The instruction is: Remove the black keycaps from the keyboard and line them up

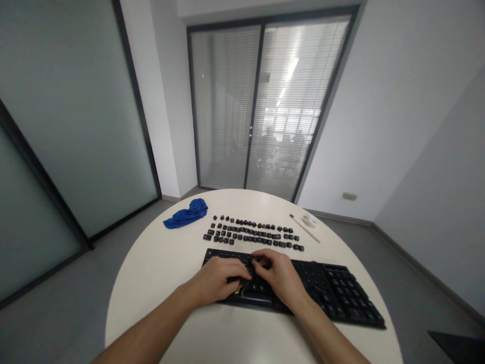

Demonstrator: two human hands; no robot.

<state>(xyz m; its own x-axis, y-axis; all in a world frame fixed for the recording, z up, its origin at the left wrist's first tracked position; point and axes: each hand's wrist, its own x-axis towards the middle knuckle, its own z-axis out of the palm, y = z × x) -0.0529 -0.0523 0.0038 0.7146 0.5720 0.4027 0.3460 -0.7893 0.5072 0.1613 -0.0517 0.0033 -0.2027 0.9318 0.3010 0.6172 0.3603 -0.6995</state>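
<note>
A black keyboard (257, 299) lies on the round table, many of its keys off in the left and middle part. My left hand (223, 275) rests over its left half with curled fingers; a thin pale thing shows by the thumb, too small to name. Close beside it, my right hand (278, 273) has thumb and index finger pinched together just above the keyboard's upper middle. Whatever sits between those fingertips is tiny and mostly hidden. Beyond the keyboard, loose black keycaps (261, 233) stand in several rows.
A crumpled blue cloth (186, 214) lies at the far left of the white table (151, 268). Toward the far right are a thin brush (306, 229) and a small white wad (309, 220). Keys remain mounted on the keyboard's right block. Glass doors (261, 106) stand behind.
</note>
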